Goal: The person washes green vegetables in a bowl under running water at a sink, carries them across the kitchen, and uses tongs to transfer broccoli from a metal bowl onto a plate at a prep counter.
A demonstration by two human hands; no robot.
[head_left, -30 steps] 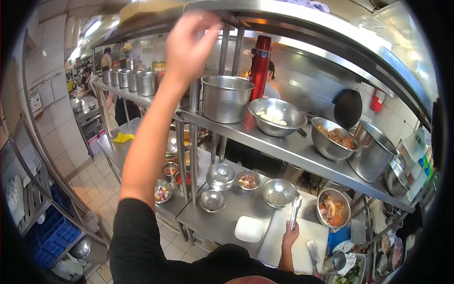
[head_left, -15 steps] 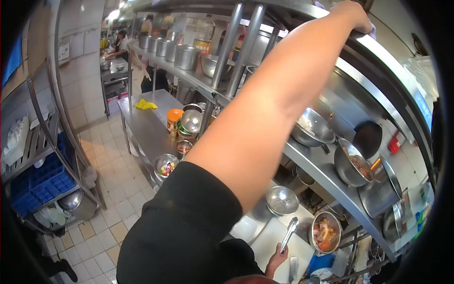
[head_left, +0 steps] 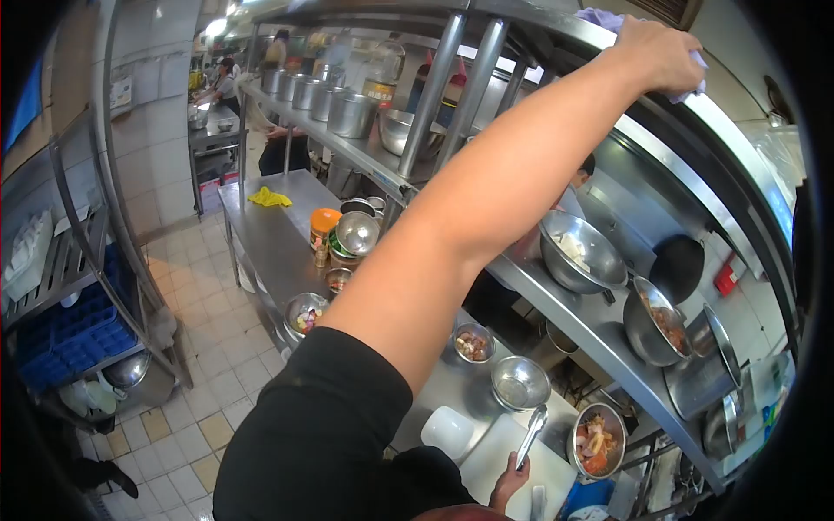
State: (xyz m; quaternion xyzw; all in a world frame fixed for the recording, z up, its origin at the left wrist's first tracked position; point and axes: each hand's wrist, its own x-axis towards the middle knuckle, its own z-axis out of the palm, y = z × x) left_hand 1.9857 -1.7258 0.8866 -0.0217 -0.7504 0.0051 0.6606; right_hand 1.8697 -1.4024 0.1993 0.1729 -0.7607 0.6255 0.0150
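Observation:
My left arm reaches up across the view, and my left hand [head_left: 658, 57] is closed on a lavender cloth [head_left: 599, 17] at the edge of the top steel shelf [head_left: 725, 113]. Parts of the cloth stick out on both sides of the fingers. Low down, my right hand [head_left: 511, 479] grips metal tongs [head_left: 532, 438], which point upward over a white cutting board [head_left: 495, 460]. Near the tongs stand an empty-looking steel bowl [head_left: 521, 384] and a bowl of raw meat pieces [head_left: 597, 441]. A knife or similar blade [head_left: 539, 502] lies partly visible on the board.
Steel bowls with food [head_left: 584, 252] stand on the middle shelf [head_left: 556, 304]. Metal pots [head_left: 352, 115] line the shelf at left. A side table [head_left: 269, 221] holds a yellow cloth [head_left: 270, 197], an orange-lidded jar [head_left: 325, 221] and bowls. Other people work further back.
My left hand with the lavender cloth has shifted slightly right and lower in view, and the forearm has swung lower. A bowl of meat is uncovered beside it. My right hand keeps the tongs.

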